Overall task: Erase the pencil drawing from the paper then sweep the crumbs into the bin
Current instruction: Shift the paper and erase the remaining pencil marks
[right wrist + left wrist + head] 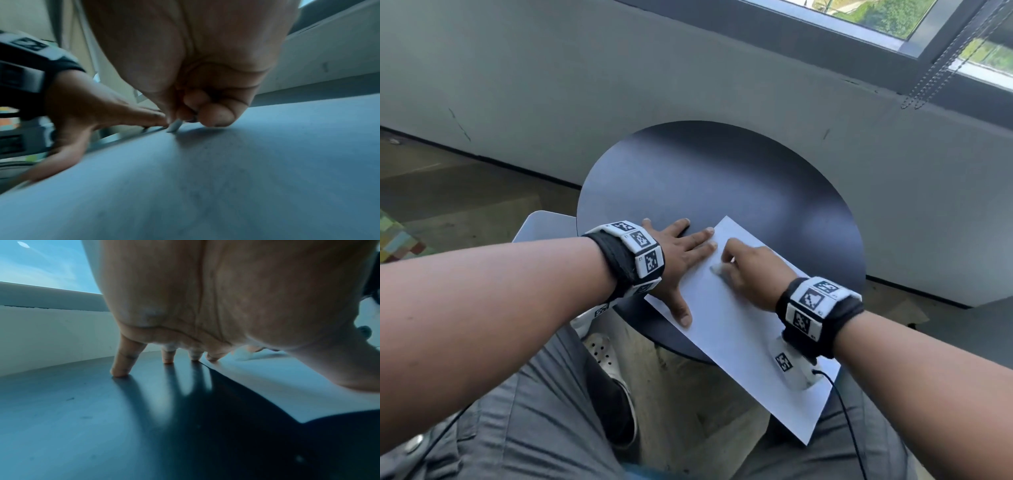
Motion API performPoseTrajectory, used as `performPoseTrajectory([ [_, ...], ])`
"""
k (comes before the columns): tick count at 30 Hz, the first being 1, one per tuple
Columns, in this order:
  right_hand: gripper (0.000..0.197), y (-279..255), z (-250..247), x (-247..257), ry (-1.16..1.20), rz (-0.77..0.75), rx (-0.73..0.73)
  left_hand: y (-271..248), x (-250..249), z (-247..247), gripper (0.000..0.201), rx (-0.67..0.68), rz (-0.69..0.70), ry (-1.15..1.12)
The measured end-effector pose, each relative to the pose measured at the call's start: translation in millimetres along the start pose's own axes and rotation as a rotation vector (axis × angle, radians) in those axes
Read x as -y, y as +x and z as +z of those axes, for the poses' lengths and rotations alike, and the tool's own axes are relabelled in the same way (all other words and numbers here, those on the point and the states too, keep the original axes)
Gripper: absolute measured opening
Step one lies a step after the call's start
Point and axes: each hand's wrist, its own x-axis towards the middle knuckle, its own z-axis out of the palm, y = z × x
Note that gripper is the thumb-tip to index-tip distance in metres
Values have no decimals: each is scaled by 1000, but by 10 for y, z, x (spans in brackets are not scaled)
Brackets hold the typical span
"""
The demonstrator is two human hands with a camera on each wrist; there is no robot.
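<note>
Round and dark, the table (722,178) stands close to a grey wall (619,85) under a window (893,17). White paper (739,329) lies slanted on the near side of the table, and its near corner sticks out past the table edge, over the person's lap. The left hand (681,260) lies flat with its fingers spread; the thumb and the tips of two fingers press on the left edge of the paper, and the other fingers rest on the table. The right hand (753,270) is curled and pinches a small white eraser (174,126), with its tip touching the paper near the far corner. I cannot make out the pencil drawing or any crumbs, and no bin shows in any view. I think the rubbing step is going on. To do it well, short, soft rubs going away from the flat hand should keep the paper from bunching up. The flat hand is just beside the eraser, so the sheet should stay still there. The hanging corner has nothing under it, so pushing down there could bend the sheet. Far across the table is lots of bare room.
</note>
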Motion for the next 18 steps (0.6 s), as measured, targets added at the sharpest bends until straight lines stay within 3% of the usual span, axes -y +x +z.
performPoseTrajectory([
  [2,25,-74,48,58,-37,-33,-27,2,0,2,147,1,-6,2],
  [6,17,-392,138,232,-108,-283,243,15,1,3,148,7,2,9],
  [7,16,-351,124,211,-112,-289,240,18,4,7,148,6,3,12],
  [12,27,34,-63,-122,168,144,-4,1,53,39,142,-43,-29,-30],
  [15,26,15,-47,-281,269,256,-78,-103,192,27,128,-130,-159,-127],
  [18,26,-43,-2,-337,347,303,-94,-239,258,90,101,-220,-282,-214],
])
